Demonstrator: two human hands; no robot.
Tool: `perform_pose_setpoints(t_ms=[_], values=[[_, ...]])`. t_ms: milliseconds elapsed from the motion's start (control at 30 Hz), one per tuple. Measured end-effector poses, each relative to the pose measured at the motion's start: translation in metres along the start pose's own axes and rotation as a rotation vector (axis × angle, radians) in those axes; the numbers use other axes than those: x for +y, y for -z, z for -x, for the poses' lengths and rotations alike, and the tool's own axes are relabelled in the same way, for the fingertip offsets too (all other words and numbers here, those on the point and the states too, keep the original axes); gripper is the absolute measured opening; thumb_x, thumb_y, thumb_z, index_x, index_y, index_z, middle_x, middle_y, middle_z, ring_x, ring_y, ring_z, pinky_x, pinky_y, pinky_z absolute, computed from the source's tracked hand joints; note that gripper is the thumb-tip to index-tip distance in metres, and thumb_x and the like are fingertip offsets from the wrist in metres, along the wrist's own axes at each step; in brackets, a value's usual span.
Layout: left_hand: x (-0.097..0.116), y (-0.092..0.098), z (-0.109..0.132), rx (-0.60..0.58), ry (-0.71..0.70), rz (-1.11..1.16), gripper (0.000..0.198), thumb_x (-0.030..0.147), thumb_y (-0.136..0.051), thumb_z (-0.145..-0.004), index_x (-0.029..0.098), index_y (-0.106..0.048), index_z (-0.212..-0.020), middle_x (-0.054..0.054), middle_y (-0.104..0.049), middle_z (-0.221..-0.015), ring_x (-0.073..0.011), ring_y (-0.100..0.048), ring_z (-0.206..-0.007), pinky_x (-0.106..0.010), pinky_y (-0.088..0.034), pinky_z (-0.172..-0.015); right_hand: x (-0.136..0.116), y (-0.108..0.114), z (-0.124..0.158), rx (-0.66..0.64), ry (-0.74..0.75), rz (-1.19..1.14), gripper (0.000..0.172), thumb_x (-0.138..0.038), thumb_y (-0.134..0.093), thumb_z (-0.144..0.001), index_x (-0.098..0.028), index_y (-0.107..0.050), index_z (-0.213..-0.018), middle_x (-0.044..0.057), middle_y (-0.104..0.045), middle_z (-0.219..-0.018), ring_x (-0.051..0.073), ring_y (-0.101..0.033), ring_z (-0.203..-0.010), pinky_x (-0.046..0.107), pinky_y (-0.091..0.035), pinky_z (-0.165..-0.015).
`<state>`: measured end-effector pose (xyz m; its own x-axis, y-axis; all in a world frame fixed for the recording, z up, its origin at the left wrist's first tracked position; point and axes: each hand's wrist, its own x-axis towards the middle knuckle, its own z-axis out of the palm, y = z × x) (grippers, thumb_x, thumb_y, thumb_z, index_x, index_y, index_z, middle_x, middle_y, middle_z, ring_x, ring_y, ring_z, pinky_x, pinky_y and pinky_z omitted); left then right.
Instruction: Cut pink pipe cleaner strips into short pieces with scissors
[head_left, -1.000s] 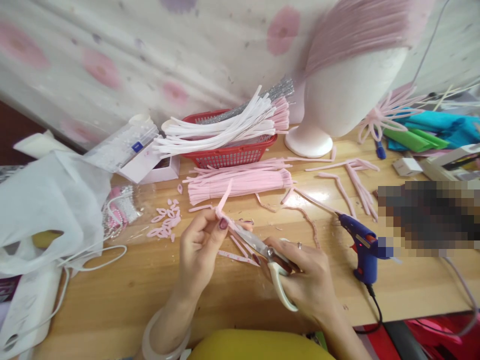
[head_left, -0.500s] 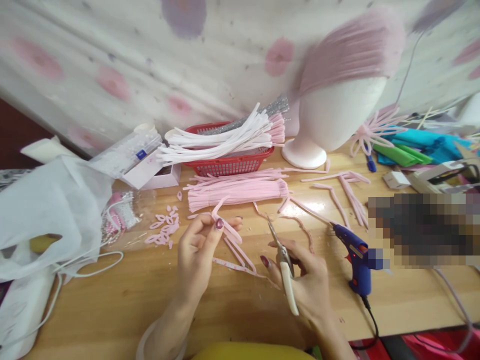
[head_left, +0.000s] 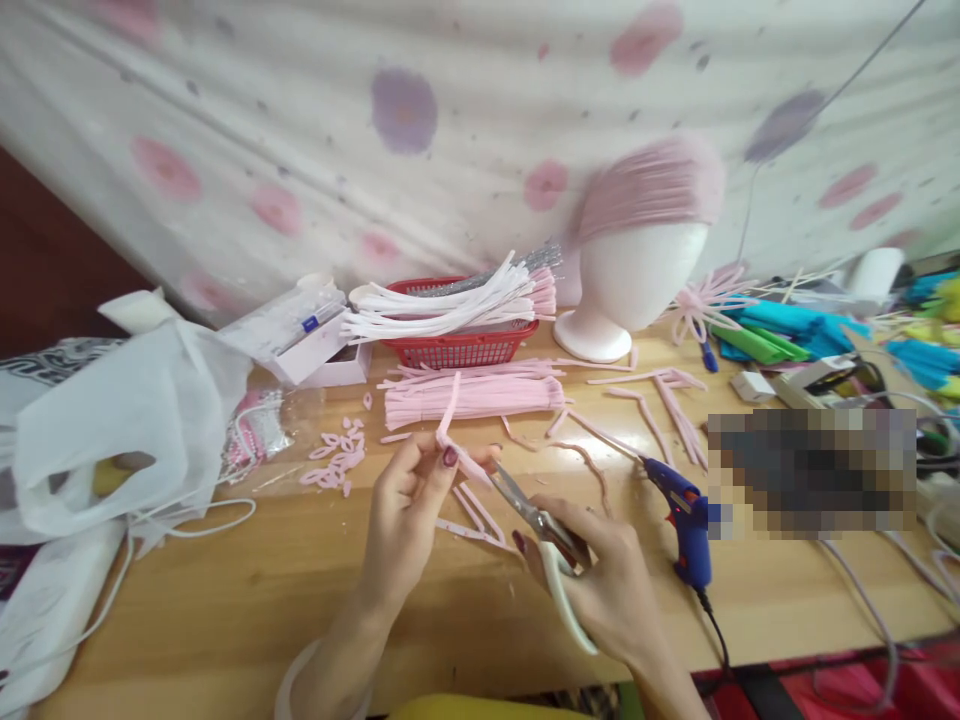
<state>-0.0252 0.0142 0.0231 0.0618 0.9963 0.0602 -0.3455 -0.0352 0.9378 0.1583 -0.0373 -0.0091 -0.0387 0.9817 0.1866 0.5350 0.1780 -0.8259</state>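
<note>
- Pink fuzzy strip (head_left: pixel 450 405), near the centre of the frame: its upper end now stands up across the pink bundle (head_left: pixel 480 398), where half a second ago it leaned over.
- The left hand (head_left: pixel 405 510) pinches the strip between thumb and fingers, as it did then.
- The right hand (head_left: pixel 611 565), fingers wrapped around the handles, has brought the scissors (head_left: pixel 541 521) over; they stood apart from the strip, pointing up the frame, and now their tips are right by its lower end. I judge that the work in hand is again where blades and strip meet.
- Whether the blades touch the strip, or how far they are parted, is hard to tell.
- The left hand's farther fingers are partly hidden, and blur softens the strip's lower end.
- Pink pieces (head_left: pixel 491 525) on the table (head_left: pixel 247 610) are partly covered by the hands and scissors.
- At the right of the frame, a pixelated patch (head_left: pixel 810 475) conceals whatever lies there.
- The bracelet (head_left: pixel 300 685) is cut off at the bottom edge.
</note>
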Motion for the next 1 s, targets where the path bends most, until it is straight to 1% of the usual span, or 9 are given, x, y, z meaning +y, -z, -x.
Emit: perform_pose_setpoints(t_ms=[100,200,367,467,567,700,833,933,1000], values=[[0.002,-0.001,0.002,0.004,0.004,0.003,0.016,0.034,-0.059,-0.091,0.018,-0.058,-0.089,-0.007,-0.077,-0.084,-0.0232,-0.071,-0.097,-0.037,-0.053,-0.089,0.002,-0.001,0.004,0.053,0.012,0.003,0.015,-0.025,-0.067,-0.080,-0.018,-0.068,-0.092,-0.004,-0.056,-0.058,0.010,-0.047,-0.048,0.019,-0.037,-0.045],[0.005,0.006,0.002,0.100,-0.090,-0.085,0.015,0.033,-0.060,-0.090,0.018,-0.060,-0.089,-0.007,-0.076,-0.087,-0.0230,-0.072,-0.093,-0.037,-0.054,-0.086,0.009,0.011,0.007,0.120,-0.021,0.009,0.019,-0.030,-0.066,-0.082,-0.018,-0.068,-0.097,-0.001,-0.062,-0.064,0.012,-0.054,-0.051,0.020,-0.042,-0.045],[0.011,0.037,0.011,0.531,-0.503,-0.361,0.012,0.028,-0.069,-0.081,0.019,-0.061,-0.084,-0.002,-0.074,-0.086,-0.0179,-0.071,-0.081,-0.031,-0.056,-0.079,0.025,0.037,0.001,0.153,0.064,0.246,0.043,-0.027,-0.062,-0.080,-0.021,-0.059,-0.123,0.006,-0.070,-0.087,0.019,-0.065,-0.067,0.024,-0.051,-0.054],[0.014,0.054,0.020,0.724,-0.556,-0.482,0.019,0.024,-0.078,-0.071,0.019,-0.064,-0.084,0.002,-0.071,-0.078,-0.0145,-0.067,-0.067,-0.027,-0.056,-0.070,0.027,0.038,-0.006,0.036,0.120,0.506,0.042,-0.017,-0.054,-0.078,-0.023,-0.066,-0.117,0.007,-0.072,-0.085,0.022,-0.067,-0.069,0.029,-0.049,-0.057],[0.015,0.062,0.025,0.710,-0.432,-0.486,0.018,0.026,-0.078,-0.071,0.021,-0.066,-0.084,0.002,-0.071,-0.080,-0.0155,-0.067,-0.069,-0.028,-0.057,-0.072,0.020,0.033,-0.011,-0.113,0.089,0.616,0.044,-0.009,-0.048,-0.074,-0.023,-0.071,-0.109,0.006,-0.071,-0.078,0.023,-0.067,-0.066,0.029,-0.048,-0.057],[0.015,0.060,0.024,0.716,-0.301,-0.459,0.020,0.030,-0.078,-0.072,0.021,-0.067,-0.086,0.001,-0.072,-0.081,-0.0182,-0.068,-0.074,-0.032,-0.058,-0.078,0.004,0.025,-0.015,-0.106,0.094,0.530,0.044,-0.014,-0.047,-0.083,-0.020,-0.064,-0.123,0.010,-0.071,-0.093,0.023,-0.068,-0.081,0.030,-0.051,-0.069],[0.008,0.063,0.020,0.704,-0.322,-0.384,0.021,0.028,-0.079,-0.070,0.021,-0.068,-0.086,0.001,-0.071,-0.089,-0.0168,-0.067,-0.077,-0.031,-0.056,-0.084,-0.003,0.025,-0.016,-0.194,0.015,0.588,0.041,-0.007,-0.049,-0.075,-0.022,-0.071,-0.107,0.005,-0.068,-0.072,0.022,-0.067,-0.068,0.026,-0.049,-0.060],[-0.002,0.075,0.017,0.637,-0.392,-0.468,0.023,0.025,-0.077,-0.072,0.023,-0.066,-0.092,-0.001,-0.068,-0.100,-0.0194,-0.065,-0.089,-0.037,-0.051,-0.095,0.001,0.028,-0.009,-0.057,0.039,0.483,0.040,-0.012,-0.051,-0.079,-0.020,-0.067,-0.115,0.008,-0.072,-0.089,0.023,-0.069,-0.081,0.029,-0.053,-0.069],[-0.006,0.083,0.013,0.482,-0.466,-0.601,0.021,0.023,-0.072,-0.076,0.025,-0.065,-0.096,-0.003,-0.066,-0.103,-0.0220,-0.063,-0.096,-0.041,-0.047,-0.100,0.007,0.025,-0.002,0.070,0.058,0.382,0.040,-0.017,-0.053,-0.081,-0.020,-0.065,-0.119,0.009,-0.072,-0.098,0.022,-0.070,-0.083,0.029,-0.055,-0.071]])
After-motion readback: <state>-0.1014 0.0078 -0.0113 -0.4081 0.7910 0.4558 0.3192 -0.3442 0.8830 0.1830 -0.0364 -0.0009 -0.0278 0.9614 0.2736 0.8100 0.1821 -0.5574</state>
